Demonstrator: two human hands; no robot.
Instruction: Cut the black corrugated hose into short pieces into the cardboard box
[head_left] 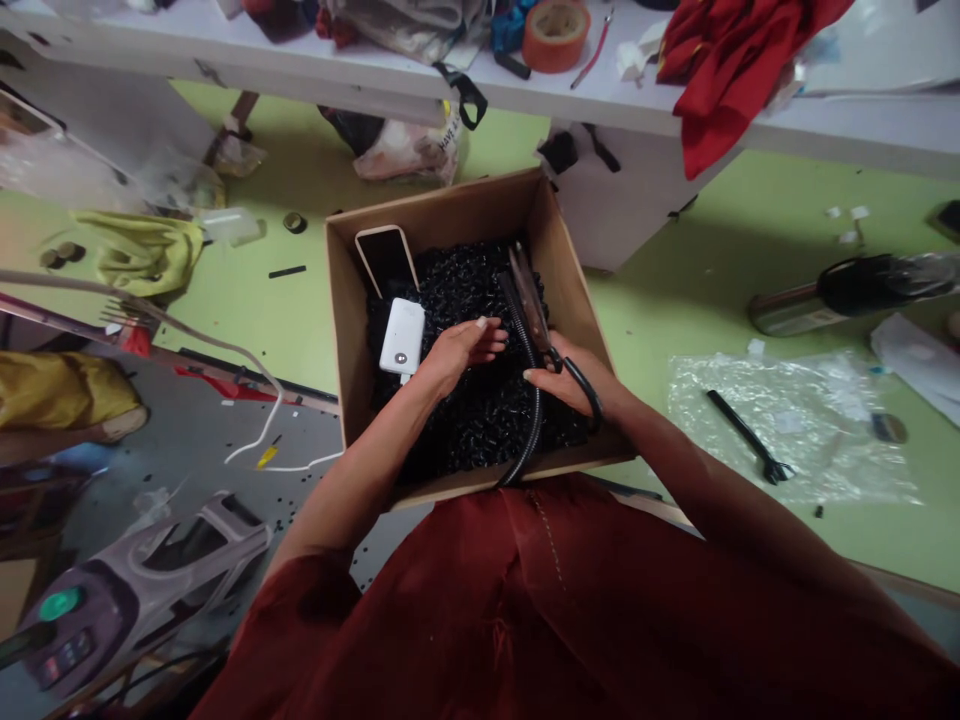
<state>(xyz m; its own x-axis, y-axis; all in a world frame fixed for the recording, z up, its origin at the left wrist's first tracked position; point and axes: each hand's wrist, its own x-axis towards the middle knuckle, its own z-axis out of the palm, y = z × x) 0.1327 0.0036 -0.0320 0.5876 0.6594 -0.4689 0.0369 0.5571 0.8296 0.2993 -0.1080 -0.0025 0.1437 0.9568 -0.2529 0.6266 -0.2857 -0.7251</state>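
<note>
My right hand (pixel 577 375) is closed around the black handles of a pair of scissors (pixel 534 300), whose dark blades point toward the far side of a cardboard box (pixel 585 290). A black corrugated tube (pixel 534 410) passes beside the blades and under my right thumb, then bends down over the box's near edge. Just left of the tube is my left hand (pixel 463 355), fingers stretched out and holding nothing I can see. Many small black cut pieces (pixel 469 430) fill the box under both hands. A white power bank (pixel 403 337) and a pale-framed phone (pixel 386 262) rest on them at the left.
The box sits on a green table (pixel 660 290). At the right are a clear plastic bag (pixel 697 400), a black strip (pixel 742 430) and a metal bottle (pixel 795 305). A white shelf (pixel 420 75) crosses the back, bearing orange tape (pixel 556 40) and red cloth (pixel 735 70). A white cable (pixel 259 370) hangs left.
</note>
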